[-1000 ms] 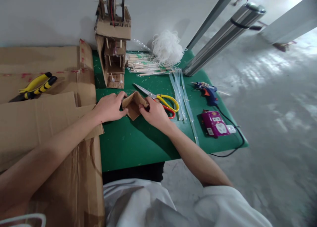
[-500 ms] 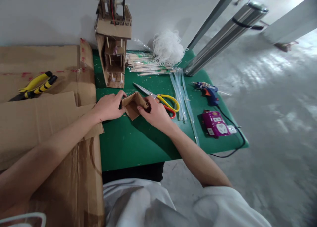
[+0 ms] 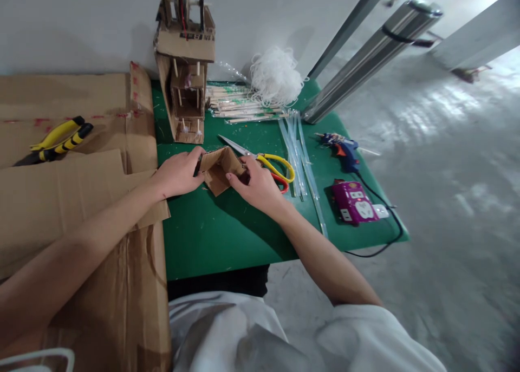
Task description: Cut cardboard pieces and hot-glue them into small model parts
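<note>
A small folded cardboard piece [image 3: 219, 171], its walls standing at angles, is between my hands above the green tabletop. My left hand [image 3: 181, 173] grips its left edge between thumb and fingers. On the right side, my right hand [image 3: 260, 185] pinches the other wall, thumb toward me and fingers partly hidden behind. Just beyond the right hand lie scissors [image 3: 278, 169] with yellow and red handles, their blades pointing away to the left. Behind the hands stands a tall cardboard model [image 3: 184, 90] with small wooden sticks and wheels on top.
Yellow-and-black pliers [image 3: 57, 142] rest on cardboard sheets [image 3: 60, 198] at left. Wooden sticks [image 3: 244, 106], white string [image 3: 276, 77] and clear glue sticks [image 3: 298, 155] lie at the back. At right are a blue glue gun [image 3: 343, 150], a purple power socket [image 3: 355, 201] and a metal post [image 3: 369, 63].
The folded cardboard has shifted very slightly, its walls tilting a little between my hands. Both hands keep their hold; the other things stay in place.
</note>
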Available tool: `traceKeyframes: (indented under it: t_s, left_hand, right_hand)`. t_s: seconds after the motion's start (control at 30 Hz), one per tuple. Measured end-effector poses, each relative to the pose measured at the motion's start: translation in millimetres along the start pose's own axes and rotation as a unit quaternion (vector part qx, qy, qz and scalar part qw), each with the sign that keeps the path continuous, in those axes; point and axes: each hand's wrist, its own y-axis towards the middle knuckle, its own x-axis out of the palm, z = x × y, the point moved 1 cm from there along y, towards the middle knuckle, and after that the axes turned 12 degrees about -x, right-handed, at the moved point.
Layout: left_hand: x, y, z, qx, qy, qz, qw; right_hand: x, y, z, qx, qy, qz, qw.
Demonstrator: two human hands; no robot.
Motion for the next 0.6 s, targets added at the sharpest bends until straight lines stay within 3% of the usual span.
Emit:
traceKeyframes:
  t_s: [0.3,0.6]
  left_hand:
    - [-4.0,0.8,0.0,0.014,-0.117,-0.03,0.993]
    - [1.5,3.1,-3.6,0.028,-0.143,-0.022,0.989]
  right_hand:
    - [-0.5,0.6,1.4,0.003,0.004,0.003,1.0]
    - [-1.8,0.1,1.2,0.007,0.009,0.013,1.0]
